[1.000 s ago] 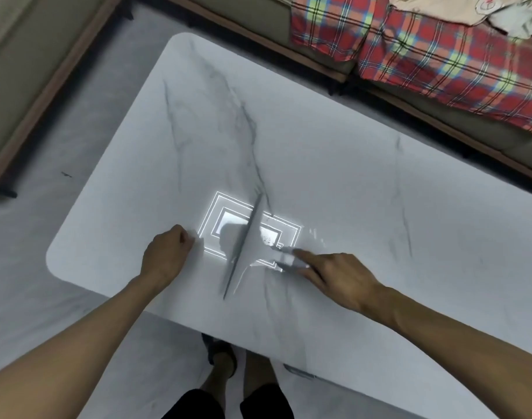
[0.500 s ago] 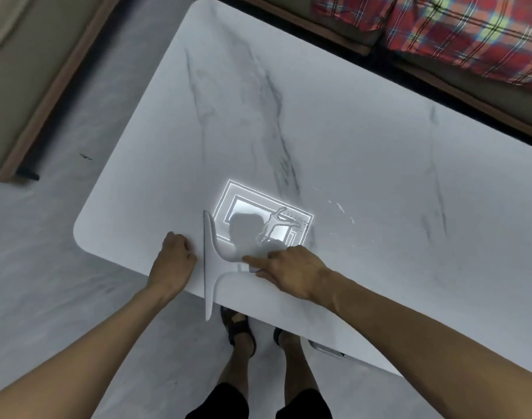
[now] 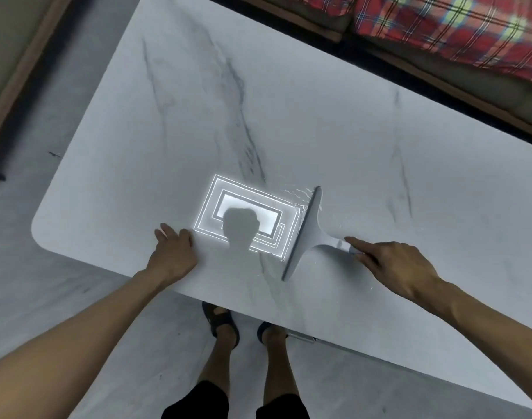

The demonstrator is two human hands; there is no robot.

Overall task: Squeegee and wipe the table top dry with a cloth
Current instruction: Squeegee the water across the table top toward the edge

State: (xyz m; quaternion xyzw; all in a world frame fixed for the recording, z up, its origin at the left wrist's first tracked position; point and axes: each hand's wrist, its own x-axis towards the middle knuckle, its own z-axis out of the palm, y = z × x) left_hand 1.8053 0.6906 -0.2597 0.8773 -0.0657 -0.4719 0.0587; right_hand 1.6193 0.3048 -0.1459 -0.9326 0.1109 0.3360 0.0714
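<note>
A pale grey plastic squeegee (image 3: 304,234) stands blade-down on the white marble-patterned desk (image 3: 198,116), near its front edge, with thin streaks of water (image 3: 293,193) by the blade's far end. The right hand (image 3: 400,267) grips its handle, fingers (image 3: 357,241) curled around it, forefinger stretched along the top. The left hand (image 3: 172,252) rests flat on the desk, fingers relaxed, holding nothing.

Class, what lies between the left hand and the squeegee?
Head view: between left hand and squeegee, only bare tabletop bearing a lamp reflection and head shadow.
</note>
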